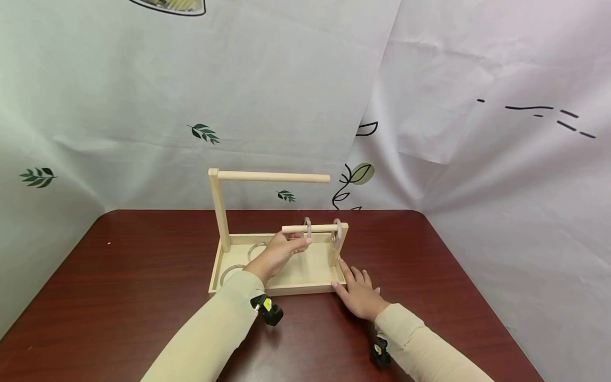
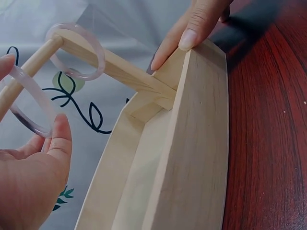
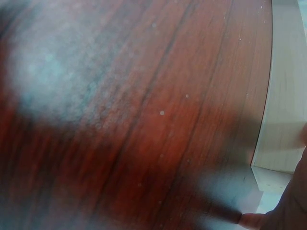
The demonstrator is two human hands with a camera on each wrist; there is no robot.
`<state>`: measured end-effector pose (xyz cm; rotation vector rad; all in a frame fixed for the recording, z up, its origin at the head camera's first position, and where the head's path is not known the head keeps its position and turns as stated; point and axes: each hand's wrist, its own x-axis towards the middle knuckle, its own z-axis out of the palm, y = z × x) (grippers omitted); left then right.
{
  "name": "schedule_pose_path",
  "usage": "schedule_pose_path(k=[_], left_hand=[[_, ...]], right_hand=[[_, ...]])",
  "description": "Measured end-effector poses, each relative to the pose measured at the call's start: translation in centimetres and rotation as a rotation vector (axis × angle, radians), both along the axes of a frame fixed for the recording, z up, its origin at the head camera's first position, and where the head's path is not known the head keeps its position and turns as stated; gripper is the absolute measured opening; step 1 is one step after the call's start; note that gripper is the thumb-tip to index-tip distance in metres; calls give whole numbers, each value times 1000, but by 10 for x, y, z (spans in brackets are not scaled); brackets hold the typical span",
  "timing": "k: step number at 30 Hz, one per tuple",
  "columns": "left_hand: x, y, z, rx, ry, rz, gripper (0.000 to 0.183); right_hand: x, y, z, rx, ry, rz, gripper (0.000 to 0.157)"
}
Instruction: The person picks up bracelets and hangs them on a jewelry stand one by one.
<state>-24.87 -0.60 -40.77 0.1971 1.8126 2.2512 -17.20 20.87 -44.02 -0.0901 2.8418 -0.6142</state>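
A wooden display stand [image 1: 298,289] has a tray base, a tall bar at left and a lower bar [image 1: 292,229] at right. My left hand [image 1: 279,253] pinches a pale translucent bangle [image 2: 39,96] between thumb and fingers; the lower bar passes through this ring near its free end. Another bangle [image 1: 339,229] hangs on the same bar, close to its upright post. At the tray's right front corner, my right hand [image 1: 360,296] rests with its thumb on the front rim and fingers along the side. The right wrist view shows only part of this hand.
Two more bangles lie in the tray's left half: one near the back [image 1: 253,246], another in front [image 1: 228,269], partly hidden by the left sleeve. The upper bar [image 1: 274,176] carries no ring. Under the stand is a dark red wooden table [image 1: 143,276], with white printed cloth behind.
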Motion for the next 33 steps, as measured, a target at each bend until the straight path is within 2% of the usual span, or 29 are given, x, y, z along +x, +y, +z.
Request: schedule_pose_path(k=[33], left_hand=[[1, 4, -3, 20, -35, -30, 44]], right_hand=[[-2, 1, -1, 4, -16, -2, 69]])
